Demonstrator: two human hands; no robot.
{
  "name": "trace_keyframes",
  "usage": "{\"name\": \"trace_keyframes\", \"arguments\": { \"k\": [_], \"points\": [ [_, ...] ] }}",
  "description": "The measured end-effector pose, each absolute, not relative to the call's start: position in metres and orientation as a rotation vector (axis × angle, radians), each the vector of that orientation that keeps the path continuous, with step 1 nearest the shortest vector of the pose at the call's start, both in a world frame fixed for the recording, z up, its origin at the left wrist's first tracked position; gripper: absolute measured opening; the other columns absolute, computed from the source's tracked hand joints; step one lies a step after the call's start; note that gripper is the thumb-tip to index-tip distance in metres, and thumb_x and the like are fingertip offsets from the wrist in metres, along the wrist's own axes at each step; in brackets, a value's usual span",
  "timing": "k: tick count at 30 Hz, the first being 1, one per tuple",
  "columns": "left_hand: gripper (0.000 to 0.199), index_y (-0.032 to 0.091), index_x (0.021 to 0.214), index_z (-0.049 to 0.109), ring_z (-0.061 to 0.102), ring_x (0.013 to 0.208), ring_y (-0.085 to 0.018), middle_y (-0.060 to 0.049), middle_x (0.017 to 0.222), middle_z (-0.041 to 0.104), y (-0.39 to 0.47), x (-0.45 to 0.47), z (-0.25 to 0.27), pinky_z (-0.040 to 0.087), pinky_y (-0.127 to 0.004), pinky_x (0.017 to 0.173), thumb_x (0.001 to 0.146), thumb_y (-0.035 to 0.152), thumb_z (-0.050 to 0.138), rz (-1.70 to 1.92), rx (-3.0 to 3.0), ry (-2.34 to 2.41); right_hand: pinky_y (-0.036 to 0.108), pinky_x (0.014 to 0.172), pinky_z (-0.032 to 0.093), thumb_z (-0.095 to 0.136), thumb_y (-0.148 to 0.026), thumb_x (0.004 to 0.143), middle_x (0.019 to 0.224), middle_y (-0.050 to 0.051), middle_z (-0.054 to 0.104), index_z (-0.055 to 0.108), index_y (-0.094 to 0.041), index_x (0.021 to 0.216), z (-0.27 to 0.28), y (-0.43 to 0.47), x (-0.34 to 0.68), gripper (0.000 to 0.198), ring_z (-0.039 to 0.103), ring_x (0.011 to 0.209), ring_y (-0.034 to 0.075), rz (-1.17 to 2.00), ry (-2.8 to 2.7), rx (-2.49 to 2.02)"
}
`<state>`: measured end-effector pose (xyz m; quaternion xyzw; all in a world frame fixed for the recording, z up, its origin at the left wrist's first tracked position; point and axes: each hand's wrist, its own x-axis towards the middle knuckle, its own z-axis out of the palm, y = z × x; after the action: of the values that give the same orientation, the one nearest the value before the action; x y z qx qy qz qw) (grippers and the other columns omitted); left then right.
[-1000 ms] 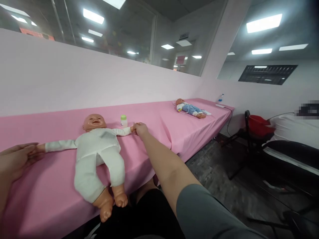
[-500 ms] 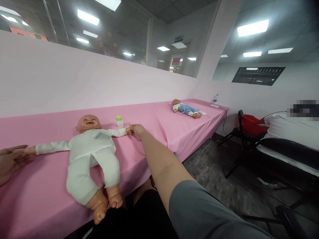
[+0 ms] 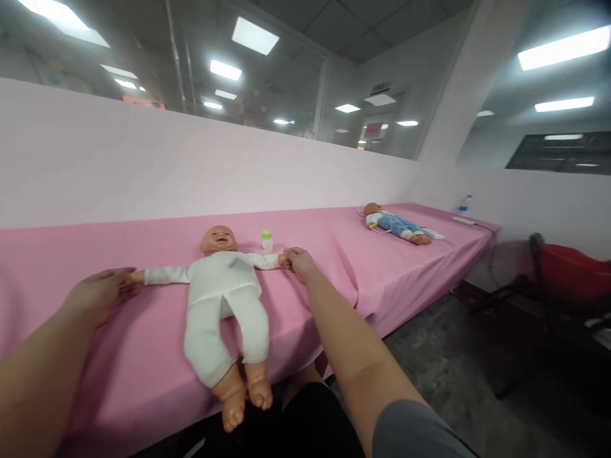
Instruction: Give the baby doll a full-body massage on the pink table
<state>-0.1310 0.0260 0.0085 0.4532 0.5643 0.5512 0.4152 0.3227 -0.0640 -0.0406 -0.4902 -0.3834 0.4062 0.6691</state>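
A baby doll in a white cloth suit lies on its back on the pink-covered table, its feet over the front edge. Both its arms are stretched out sideways. My left hand is closed around the doll's hand on the left of the picture. With its fingers pinched, my right hand grips the doll's other hand. Close to the doll's head and my right hand stands a small bottle with a green cap.
Farther right on the table lies a second doll in blue trousers, with a thin tube about it. A water bottle and a white power strip sit at the far end. A red chair stands on the dark floor at right.
The view has swung left, so everything sits farther right and my left forearm now shows. Both hands still hold the doll's hands, its arms outstretched as before.
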Motion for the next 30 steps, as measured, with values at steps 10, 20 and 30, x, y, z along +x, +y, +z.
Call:
{"name": "trace_keyframes", "arguments": {
  "k": [10,20,30],
  "points": [
    [0.037,0.008,0.102,0.071,0.072,0.077,-0.02,-0.014,0.09,0.074,0.02,-0.138,-0.009,0.063,-0.032,0.074,0.068,0.006,0.085,1.342,1.063,1.201,0.029,0.059,0.049,0.098,-0.038,0.058,0.079,0.006,0.072,0.072,-0.017,0.09,-0.046,-0.085,0.328,0.046,0.058,0.063,0.014,0.986,-0.9,-1.12],
    [0.022,0.009,0.095,0.075,0.07,0.082,-0.022,-0.014,0.097,0.074,0.028,-0.143,-0.019,0.062,-0.035,0.075,0.077,0.02,0.083,1.368,1.034,1.206,0.025,0.048,0.037,0.088,-0.052,0.071,0.062,0.0,0.059,0.068,-0.018,0.077,-0.047,-0.085,0.327,0.04,0.044,0.053,0.01,0.897,-0.886,-1.224],
    [0.037,0.01,0.1,0.075,0.073,0.089,-0.023,-0.016,0.101,0.076,0.02,-0.144,-0.014,0.061,-0.033,0.083,0.065,0.008,0.086,1.306,1.093,1.14,0.03,0.066,0.058,0.093,-0.035,0.07,0.088,0.01,0.071,0.075,-0.017,0.091,-0.051,-0.081,0.338,0.033,0.062,0.071,0.015,1.041,-0.901,-1.107]
  ]
}}
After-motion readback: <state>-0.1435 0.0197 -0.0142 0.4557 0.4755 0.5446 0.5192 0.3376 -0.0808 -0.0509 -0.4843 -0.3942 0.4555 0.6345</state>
